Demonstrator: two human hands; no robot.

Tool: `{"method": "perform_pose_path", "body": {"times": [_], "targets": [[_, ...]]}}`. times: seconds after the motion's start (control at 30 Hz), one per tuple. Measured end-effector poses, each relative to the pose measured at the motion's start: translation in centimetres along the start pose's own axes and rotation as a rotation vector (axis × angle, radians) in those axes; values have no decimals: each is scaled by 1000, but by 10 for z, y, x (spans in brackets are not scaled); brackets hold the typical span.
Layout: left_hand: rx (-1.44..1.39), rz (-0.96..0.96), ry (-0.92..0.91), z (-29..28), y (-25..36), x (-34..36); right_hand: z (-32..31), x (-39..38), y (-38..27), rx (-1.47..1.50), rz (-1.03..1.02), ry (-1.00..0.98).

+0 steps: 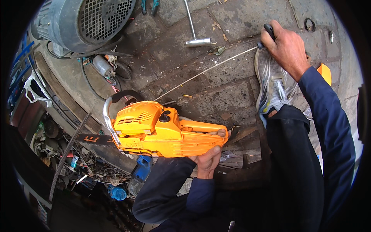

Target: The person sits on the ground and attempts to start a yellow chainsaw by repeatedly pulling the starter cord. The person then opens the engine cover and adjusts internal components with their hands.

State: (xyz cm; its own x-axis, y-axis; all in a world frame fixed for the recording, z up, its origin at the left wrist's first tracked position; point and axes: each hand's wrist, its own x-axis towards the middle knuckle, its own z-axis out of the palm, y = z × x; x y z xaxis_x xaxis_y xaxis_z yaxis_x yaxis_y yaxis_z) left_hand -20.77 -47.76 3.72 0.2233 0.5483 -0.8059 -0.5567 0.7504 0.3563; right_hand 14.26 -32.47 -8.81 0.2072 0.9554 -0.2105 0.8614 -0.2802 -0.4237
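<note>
An orange chainsaw (pixel 148 131) lies across my lap side, its bar (pixel 92 140) pointing left and its rear handle to the right. My left hand (pixel 209 160) grips the rear end of the saw from below, a thumb or fingertip showing near the handle. Out at the upper right, my right hand (pixel 284 46) is closed on the black starter handle (pixel 269 32). From that handle a pale starter cord (pixel 208 70) runs taut, down and left, to the far side of the saw body. The curved front handle (pixel 108 112) stands free of both hands.
A large grey electric motor (pixel 83 25) stands at the upper left, with wires and a capacitor (pixel 102 65) beside it. A T-shaped wrench (pixel 198 42) lies on the paving. My shoe (pixel 269 77) is under the right hand. Scrap parts (pixel 89 166) are heaped at lower left.
</note>
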Motion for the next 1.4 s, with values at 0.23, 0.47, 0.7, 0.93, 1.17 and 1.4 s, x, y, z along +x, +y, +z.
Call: {"method": "perform_pose_path", "body": {"times": [0.23,0.47,0.7,0.93,1.17,1.4], "targets": [[-31,18,4,0,-2,-2,8,6,-39,-3,-10,-213],[14,12,9,9,4,-1,72,-2,-190,272,-447,-470],[-39,49,-101,-7,-1,-11,46,9,-76,37,-171,-263],[17,41,-111,-13,0,-16,16,4,42,-143,-71,-32],[-40,63,-183,-20,3,-17,-77,-34,306,-599,246,114],[-5,110,-82,-13,5,-22,27,43,-36,-101,-41,-119]]}}
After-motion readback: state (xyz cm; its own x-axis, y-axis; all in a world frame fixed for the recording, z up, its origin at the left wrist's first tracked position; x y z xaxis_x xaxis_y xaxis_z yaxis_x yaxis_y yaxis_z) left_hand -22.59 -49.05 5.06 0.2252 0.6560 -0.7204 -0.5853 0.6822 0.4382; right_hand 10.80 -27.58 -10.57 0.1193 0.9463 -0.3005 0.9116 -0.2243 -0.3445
